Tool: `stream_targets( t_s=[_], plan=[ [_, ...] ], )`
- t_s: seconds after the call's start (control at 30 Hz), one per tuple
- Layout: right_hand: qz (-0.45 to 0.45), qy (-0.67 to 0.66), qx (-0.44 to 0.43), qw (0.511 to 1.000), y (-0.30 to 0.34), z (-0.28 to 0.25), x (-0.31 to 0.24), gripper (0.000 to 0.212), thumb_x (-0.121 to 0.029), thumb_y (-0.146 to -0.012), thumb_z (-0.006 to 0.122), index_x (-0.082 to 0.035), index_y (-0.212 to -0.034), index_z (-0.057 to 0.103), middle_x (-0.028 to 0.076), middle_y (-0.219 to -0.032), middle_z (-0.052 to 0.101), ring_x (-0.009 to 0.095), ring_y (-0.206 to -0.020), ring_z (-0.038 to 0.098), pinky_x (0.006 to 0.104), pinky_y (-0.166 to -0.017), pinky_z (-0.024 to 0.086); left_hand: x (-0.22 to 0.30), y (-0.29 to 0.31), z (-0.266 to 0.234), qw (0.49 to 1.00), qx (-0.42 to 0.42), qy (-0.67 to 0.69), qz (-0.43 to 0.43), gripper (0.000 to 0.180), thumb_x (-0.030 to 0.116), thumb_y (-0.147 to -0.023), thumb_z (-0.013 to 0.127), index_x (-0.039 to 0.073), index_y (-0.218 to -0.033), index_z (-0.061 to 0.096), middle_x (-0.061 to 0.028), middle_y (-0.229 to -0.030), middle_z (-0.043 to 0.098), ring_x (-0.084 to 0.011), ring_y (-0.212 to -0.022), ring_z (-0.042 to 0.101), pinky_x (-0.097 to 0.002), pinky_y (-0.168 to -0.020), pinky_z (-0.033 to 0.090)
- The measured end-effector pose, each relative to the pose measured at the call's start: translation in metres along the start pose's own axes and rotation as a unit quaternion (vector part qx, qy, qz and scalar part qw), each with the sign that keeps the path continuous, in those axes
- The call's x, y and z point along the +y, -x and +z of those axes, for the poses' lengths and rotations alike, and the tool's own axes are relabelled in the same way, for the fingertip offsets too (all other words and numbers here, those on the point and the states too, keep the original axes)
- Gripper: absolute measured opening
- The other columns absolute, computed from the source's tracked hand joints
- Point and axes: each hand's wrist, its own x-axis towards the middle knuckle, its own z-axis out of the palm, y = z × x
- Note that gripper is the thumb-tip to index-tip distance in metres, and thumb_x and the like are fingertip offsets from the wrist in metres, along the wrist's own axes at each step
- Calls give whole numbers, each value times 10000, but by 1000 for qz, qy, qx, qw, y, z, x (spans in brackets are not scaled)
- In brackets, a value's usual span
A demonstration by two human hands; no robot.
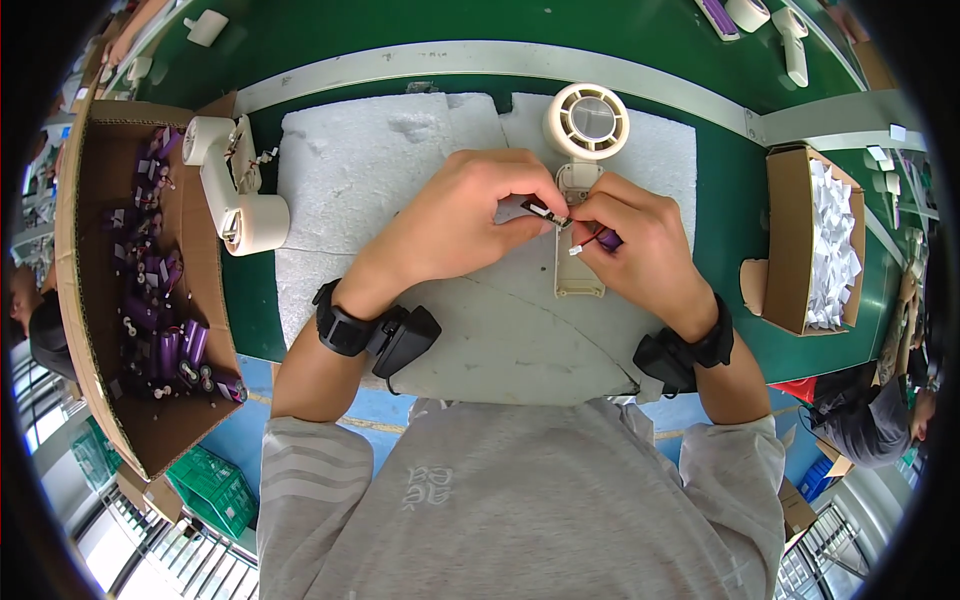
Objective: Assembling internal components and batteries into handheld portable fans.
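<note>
My left hand [490,208] pinches a small dark circuit board [543,212] between thumb and fingertips. Close beside it, my right hand [637,228] is closed around a purple battery cell [608,240], mostly hidden by the fingers. Thin red and black wires and a white plug [575,250] show at the right fingertips, which meet the board's end. Below both hands lies an open cream handheld fan [587,122], its round grille at the far end and its handle shell [578,280] reaching toward me. The fan rests on a white foam pad [350,150].
On the left stands a cardboard box [85,290] of purple battery cells. Between it and the foam are cream fan housings [255,222]. A second box [795,240] with white folded pieces stands at the right. Past a pale rail [420,62] lie more fan parts [795,50].
</note>
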Motion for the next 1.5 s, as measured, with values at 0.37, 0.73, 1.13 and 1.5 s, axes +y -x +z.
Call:
stream_targets(
  t_s=[0.37, 0.73, 1.13, 1.5],
  plan=[
    [0, -34, -6, 999, -2, -1, 3, 163, 34, -665, 719, -26, -783, 624, 60, -757, 576, 212, -584, 571, 305, -518, 455, 5, 5, 4, 994, 46, -93, -22, 285, -134, -710, 623, 65, -897, 703, -71, -939, 633, -221, -849, 641, -290, -688, 516],
    [-25, -48, -69, 996, -2, -8, 1, 148, 24, -683, 715, -29, -801, 641, 66, -787, 605, 239, -626, 596, 319, -543, 476, 12, 6, 14, 997, 23, -44, 51, 257, -24, -745, 735, 61, -949, 603, -85, -923, 622, -236, -753, 635, -309, -658, 528],
    [8, -127, 19, 992, 2, -7, -1, 212, 41, -689, 731, -27, -878, 664, 84, -895, 649, 211, -656, 638, 294, -545, 502, 21, 7, 14, 997, 37, -62, 5, 388, -39, -748, 728, 92, -1071, 556, -54, -779, 602, -195, -688, 616, -320, -632, 523],
    [-30, -72, 50, 996, 1, -1, 2, 231, 55, -697, 750, -16, -898, 663, 94, -968, 635, 174, -708, 635, 275, -589, 524, 21, 6, 13, 998, 38, -7, -41, 402, -59, -751, 679, 71, -1085, 497, -134, -993, 575, -299, -812, 639, -373, -703, 525]
  ],
)
